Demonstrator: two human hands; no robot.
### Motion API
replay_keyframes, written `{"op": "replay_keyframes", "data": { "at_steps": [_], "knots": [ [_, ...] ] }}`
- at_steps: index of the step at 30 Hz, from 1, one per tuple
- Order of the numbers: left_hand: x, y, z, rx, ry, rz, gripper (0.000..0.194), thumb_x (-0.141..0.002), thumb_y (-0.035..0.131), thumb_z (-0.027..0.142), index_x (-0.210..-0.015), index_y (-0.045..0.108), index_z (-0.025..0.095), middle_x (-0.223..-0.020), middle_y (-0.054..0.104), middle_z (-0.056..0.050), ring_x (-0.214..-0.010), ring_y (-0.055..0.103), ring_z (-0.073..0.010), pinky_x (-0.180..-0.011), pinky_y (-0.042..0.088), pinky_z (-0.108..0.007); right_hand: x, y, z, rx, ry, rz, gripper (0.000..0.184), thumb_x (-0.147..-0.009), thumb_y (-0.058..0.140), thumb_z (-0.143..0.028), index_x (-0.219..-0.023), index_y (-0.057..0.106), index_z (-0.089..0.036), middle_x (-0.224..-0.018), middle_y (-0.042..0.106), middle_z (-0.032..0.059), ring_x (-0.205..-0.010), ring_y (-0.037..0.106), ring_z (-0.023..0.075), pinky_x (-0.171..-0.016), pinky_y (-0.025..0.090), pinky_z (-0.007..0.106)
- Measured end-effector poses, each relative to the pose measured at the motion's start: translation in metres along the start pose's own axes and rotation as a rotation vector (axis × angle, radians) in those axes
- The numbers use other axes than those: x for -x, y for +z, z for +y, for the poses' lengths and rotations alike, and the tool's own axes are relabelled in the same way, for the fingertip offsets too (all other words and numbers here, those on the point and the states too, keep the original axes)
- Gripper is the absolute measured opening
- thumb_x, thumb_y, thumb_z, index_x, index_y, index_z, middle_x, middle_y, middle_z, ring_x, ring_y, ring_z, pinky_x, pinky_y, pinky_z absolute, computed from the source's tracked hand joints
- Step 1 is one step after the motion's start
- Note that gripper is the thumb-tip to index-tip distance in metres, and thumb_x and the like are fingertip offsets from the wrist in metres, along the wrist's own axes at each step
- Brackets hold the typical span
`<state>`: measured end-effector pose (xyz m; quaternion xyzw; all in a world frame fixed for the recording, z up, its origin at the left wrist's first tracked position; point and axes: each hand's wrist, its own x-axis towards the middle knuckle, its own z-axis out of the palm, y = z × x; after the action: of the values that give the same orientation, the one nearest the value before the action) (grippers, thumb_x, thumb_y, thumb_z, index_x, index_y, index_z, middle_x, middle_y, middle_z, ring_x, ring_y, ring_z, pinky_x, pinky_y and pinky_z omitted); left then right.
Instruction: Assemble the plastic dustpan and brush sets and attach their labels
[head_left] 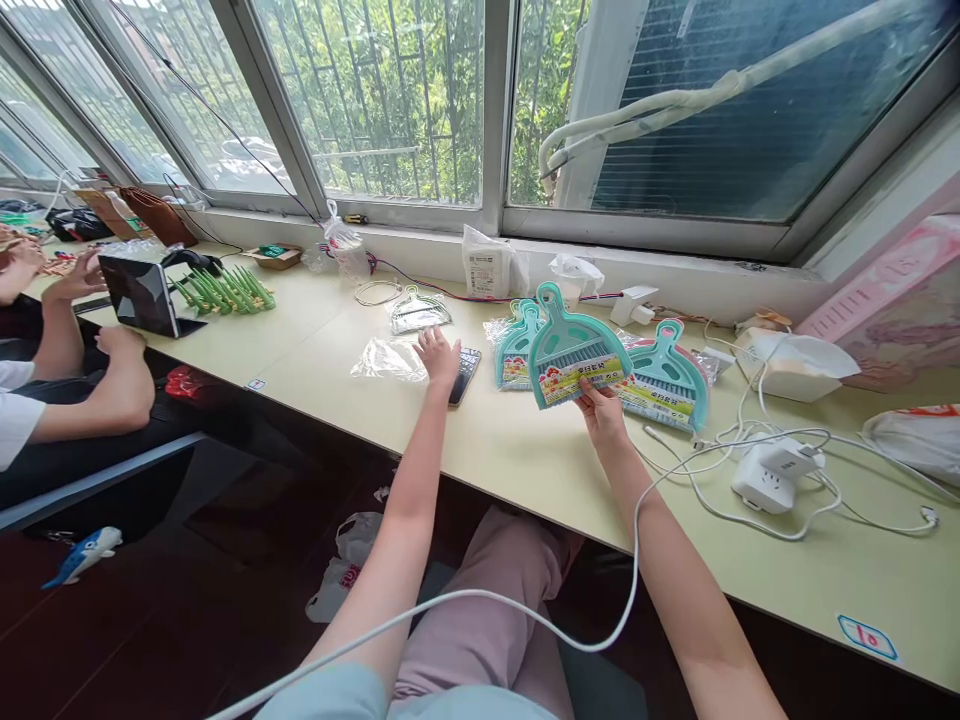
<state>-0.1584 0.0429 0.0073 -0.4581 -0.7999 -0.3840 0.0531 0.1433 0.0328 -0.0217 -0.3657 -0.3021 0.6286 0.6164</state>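
Observation:
My right hand [602, 412] grips a mint-green mini dustpan and brush set [579, 345] by its lower edge, thumb across the printed label. It is held upright above the table. Behind it, similar green dustpan sets stand or lie, one to the left [514, 350] and one to the right [667, 378]. My left hand [438, 355] is open, fingers stretched over the table beside a dark phone [466, 375]. Just past its fingertips lies a dustpan-shaped piece in clear wrap [418, 312]. Crumpled clear plastic [386, 360] lies to its left.
A white power strip [765, 475] with tangled cables sits at the right; one white cable [525, 610] crosses in front of me. A tissue pack [487, 262] stands by the window sill. At the left are a tablet [141, 295], green stalks [225, 290] and another person's arms [112, 385].

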Motion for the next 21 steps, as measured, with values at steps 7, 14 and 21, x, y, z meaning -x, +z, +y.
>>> {"op": "replay_keyframes", "data": {
  "at_steps": [7, 14, 21],
  "knots": [
    [-0.038, -0.045, -0.091, -0.395, -0.020, -0.410, 0.045, -0.080, 0.042, 0.004, -0.106, 0.073, 0.023, -0.131, 0.063, -0.011, -0.141, 0.037, -0.0316, -0.114, -0.006, -0.070, 0.000, 0.000, 0.000, 0.003, 0.004, -0.017, 0.045, -0.051, 0.092, -0.033, -0.090, 0.073, -0.021, -0.096, 0.077, 0.0033, -0.099, 0.071, 0.0235, -0.086, 0.062, 0.034],
    [-0.048, -0.084, -0.129, -0.398, -0.191, -0.371, 0.028, -0.080, 0.045, 0.012, -0.081, 0.072, 0.018, -0.112, 0.070, -0.017, -0.126, 0.052, -0.0349, -0.111, 0.004, -0.074, 0.000, 0.001, 0.005, 0.028, 0.031, -0.003, 0.040, -0.051, 0.092, -0.032, -0.083, 0.073, -0.020, -0.093, 0.076, 0.0039, -0.095, 0.072, 0.0224, -0.082, 0.063, 0.031],
    [-0.032, -0.071, -0.121, -0.530, -0.217, -0.204, 0.044, -0.087, 0.049, 0.034, -0.123, 0.056, 0.010, -0.130, 0.057, -0.027, -0.124, 0.052, -0.0397, -0.107, 0.021, -0.070, 0.002, -0.001, 0.006, 0.090, 0.053, -0.027, 0.041, -0.050, 0.093, -0.033, -0.081, 0.071, -0.019, -0.089, 0.076, 0.0043, -0.093, 0.072, 0.0229, -0.082, 0.063, 0.031]
  ]
}}
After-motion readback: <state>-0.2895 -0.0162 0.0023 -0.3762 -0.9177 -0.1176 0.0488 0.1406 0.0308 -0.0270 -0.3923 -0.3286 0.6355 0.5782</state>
